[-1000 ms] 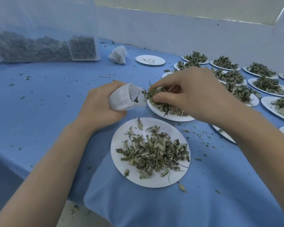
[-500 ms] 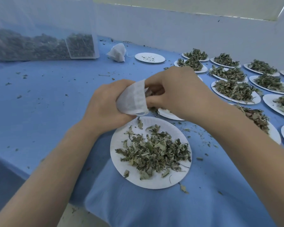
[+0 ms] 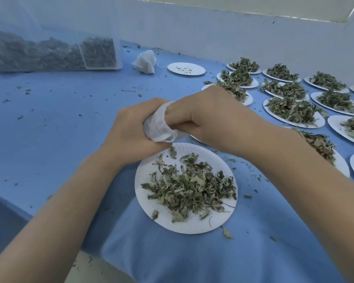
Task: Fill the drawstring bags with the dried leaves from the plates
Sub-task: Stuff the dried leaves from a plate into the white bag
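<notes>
Two hands, left hand (image 3: 131,131) gripping drawstring bag (image 3: 158,127), right hand (image 3: 208,117) fingers seemingly inside

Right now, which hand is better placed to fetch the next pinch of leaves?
Right, probably. The right hand has its fingers in the mouth of the drawstring bag, on the side of the near plate. The left hand grips the bag, so it is occupied.

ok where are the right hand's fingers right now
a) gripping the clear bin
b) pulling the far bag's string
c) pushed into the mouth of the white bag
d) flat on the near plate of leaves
c: the right hand's fingers disappear into the open mouth of the white drawstring bag, which the left hand grips.
</notes>
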The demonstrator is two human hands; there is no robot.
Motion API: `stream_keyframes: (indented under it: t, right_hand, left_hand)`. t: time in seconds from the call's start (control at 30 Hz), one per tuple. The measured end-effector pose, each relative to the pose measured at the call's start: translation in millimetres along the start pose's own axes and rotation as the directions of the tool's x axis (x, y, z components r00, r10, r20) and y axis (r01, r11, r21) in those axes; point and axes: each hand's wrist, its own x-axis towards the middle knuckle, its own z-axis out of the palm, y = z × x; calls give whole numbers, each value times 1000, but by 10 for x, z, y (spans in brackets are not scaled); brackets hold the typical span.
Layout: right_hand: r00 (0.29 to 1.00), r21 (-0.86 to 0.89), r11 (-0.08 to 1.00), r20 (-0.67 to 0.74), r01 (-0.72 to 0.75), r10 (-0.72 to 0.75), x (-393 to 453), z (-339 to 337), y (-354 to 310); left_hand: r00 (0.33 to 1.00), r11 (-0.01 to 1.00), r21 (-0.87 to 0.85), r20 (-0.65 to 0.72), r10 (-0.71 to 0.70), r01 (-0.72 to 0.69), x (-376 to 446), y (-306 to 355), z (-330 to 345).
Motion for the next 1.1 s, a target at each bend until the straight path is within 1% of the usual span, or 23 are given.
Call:
stream_keyframes:
  t: [0.07,0.13,0.17,0.23,0.3,0.33,0.37,0.4,0.43,0.5,0.57,0.6,0.63,0.7,0.77,0.83,0.87,0.9,0.93,0.97,1.0,1.03,1.1]
  right_hand:
    - [999,0,999,19,46,-46,-1,12,40]
    - [995,75,992,23,97,-99,-48,-17,93]
    - [993,83,990,30,113,-116,-71,-35,117]
    - [991,68,988,-2,136,-136,-90,-56,137]
    - [981,3,983,-59,184,-183,-58,-55,96]
    - [976,-77,976,-66,202,-207,-42,-34,61]
    - [977,-162,968,-52,194,-205,-11,-3,31]
    - [987,-199,968,-26,153,-162,16,44,18]
    - [994,-176,978,-14,108,-112,39,85,11]
    - [998,-69,996,-4,59,-60,80,120,-7]
    - [998,-84,994,11,66,-65,98,151,6]
    - [997,-59,995,8,81,-81,97,140,20]
    - [997,22,997,-5,78,-78,90,105,30]
    - [989,135,984,-105,118,-104,11,27,61]
    - [962,225,964,-262,140,-78,-89,-12,128]
    - [921,362,926,-388,105,47,-188,-12,178]
    - [908,411,909,-402,63,119,-226,5,195]
    - [910,419,908,-378,1,173,-245,32,210]
    - [930,369,927,-311,-73,197,-251,69,232]
    - [958,293,947,-204,-135,199,-246,109,244]
    - [979,214,962,-80,-168,189,-232,155,248]
    - [984,147,973,33,-177,174,-213,206,253]
    - [967,84,980,193,-183,164,-179,302,255]
  left_hand:
    - [999,999,-31,19,-36,37,0,13,-5]
    - [997,997,-38,28,-73,74,2,22,-27]
    - [996,995,-40,35,-85,86,5,25,-41]
    - [993,993,-65,61,-99,102,6,38,-64]
    - [992,989,-100,75,-98,105,6,66,-77]
    - [993,988,-111,74,-97,104,5,86,-78]
    - [993,987,-123,69,-100,108,5,104,-73]
    - [992,984,-138,61,-108,115,5,123,-65]
    - [992,981,-152,54,-115,122,5,139,-60]
    - [993,979,-167,51,-106,114,2,151,-58]
    - [995,983,-158,65,-82,91,4,146,-55]
    - [995,986,-145,66,-72,81,6,138,-57]
    - [996,988,-131,59,-71,78,6,125,-62]
    - [995,992,-83,37,-90,93,7,96,-80]
    - [993,992,-36,20,-120,121,4,56,-101]
    - [988,988,11,0,-153,153,1,17,-118]
    - [985,985,31,-1,-170,170,-2,4,-122]
    - [982,981,42,1,-188,188,-2,-5,-129]
    - [979,978,47,8,-204,204,-1,-10,-132]
    - [976,975,51,16,-215,214,2,-15,-134]
    - [975,974,57,28,-219,217,4,-13,-136]
    - [975,974,66,41,-218,215,1,-12,-134]
    - [973,972,75,54,-225,221,-1,-11,-130]
